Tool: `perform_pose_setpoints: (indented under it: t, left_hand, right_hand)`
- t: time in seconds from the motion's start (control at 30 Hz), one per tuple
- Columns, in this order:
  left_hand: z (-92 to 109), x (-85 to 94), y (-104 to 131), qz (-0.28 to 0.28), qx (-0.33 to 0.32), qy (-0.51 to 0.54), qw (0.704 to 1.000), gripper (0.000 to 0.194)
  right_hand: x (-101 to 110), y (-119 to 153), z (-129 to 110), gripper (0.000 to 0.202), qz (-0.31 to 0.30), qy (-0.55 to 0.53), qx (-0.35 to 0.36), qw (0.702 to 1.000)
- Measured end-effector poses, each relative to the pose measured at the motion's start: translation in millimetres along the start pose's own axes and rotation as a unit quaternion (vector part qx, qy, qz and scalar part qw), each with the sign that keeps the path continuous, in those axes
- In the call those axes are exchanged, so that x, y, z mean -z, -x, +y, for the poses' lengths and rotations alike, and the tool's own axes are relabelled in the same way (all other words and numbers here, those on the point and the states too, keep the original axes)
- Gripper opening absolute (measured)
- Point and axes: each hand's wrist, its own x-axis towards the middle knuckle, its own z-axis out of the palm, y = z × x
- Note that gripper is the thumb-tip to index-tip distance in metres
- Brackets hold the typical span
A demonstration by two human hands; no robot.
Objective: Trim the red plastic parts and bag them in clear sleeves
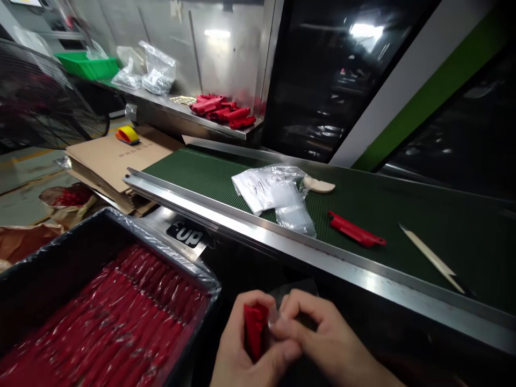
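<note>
My left hand [237, 349] grips a small red plastic part [255, 329] low in the view, just in front of the conveyor's metal rail. My right hand [322, 336] pinches a thin clear plastic bag [292, 293] against that part; the bag is hard to make out against the dark background. Both hands touch each other around the red part. To the left stands a black bin [52, 258] lined with clear film and filled with several bagged red parts [121, 317].
On the green conveyor belt [403, 215] lie a stack of clear bags [274, 188], a loose red part [355, 231], a pale wooden piece [320, 186] and a cream stick [431, 257]. More red parts [221, 110] sit on the rear steel shelf. Cardboard, tape roll [128, 134] and a fan are at left.
</note>
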Motion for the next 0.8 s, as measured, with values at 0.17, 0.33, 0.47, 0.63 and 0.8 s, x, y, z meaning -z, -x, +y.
perform_pose_setpoints:
  t: [0.17,0.33,0.47,0.63,0.8]
  left_hand:
    - [-6.2,-0.1,-5.7,0.005,0.024,-0.103,0.994,0.027]
    - [-18.6,7.6,-13.6,-0.017,-0.045,-0.196,0.979,0.022]
    - [-29.0,13.6,-16.4,-0.047,-0.158,-0.342,0.925,0.032]
    - [-44.5,16.2,-14.6,-0.124,-0.320,-0.446,0.826,0.060]
    - [-47.9,18.1,-27.2,-0.050,-0.226,-0.424,0.876,0.057]
  right_hand:
    - [14.5,9.3,13.5,0.040,0.048,0.063,-0.010,0.997]
    - [15.9,17.8,22.9,0.024,0.161,0.315,0.104,0.930]
    - [8.5,25.7,16.7,0.022,0.166,0.450,0.249,0.841]
    - [3.7,31.5,-1.3,0.009,0.092,0.360,0.221,0.902]
    - [19.9,57.5,5.2,0.009,0.296,0.298,0.238,0.876]
